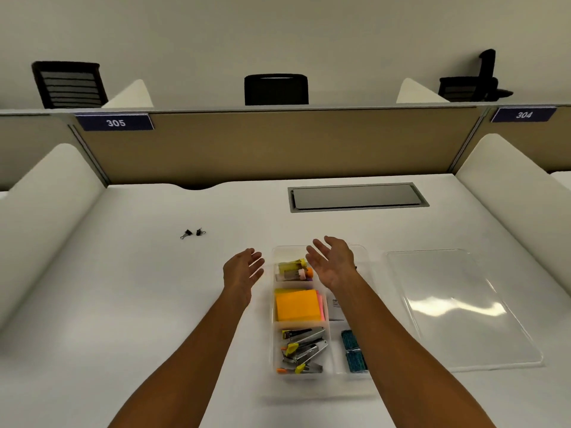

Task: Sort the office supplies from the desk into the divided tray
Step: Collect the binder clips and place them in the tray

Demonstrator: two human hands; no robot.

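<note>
A clear divided tray [273, 327] lies on the white desk in front of me. Its compartments hold highlighters [292, 268] at the far end, orange sticky notes [297, 305] in the middle, staplers [304, 350] at the near end, and teal staple strips [353, 350] on the right. My left hand [242, 270] hovers just left of the tray, fingers apart and empty. My right hand [333, 262] is over the tray's far end, also empty with its palm turned inward. Two black binder clips [193, 233] sit on the desk to the far left.
A clear plastic lid [460, 304] lies flat to the right of the tray. A grey cable hatch [357, 196] is set into the desk beyond it. White side dividers [46, 205] and a tan back partition [278, 143] enclose the desk.
</note>
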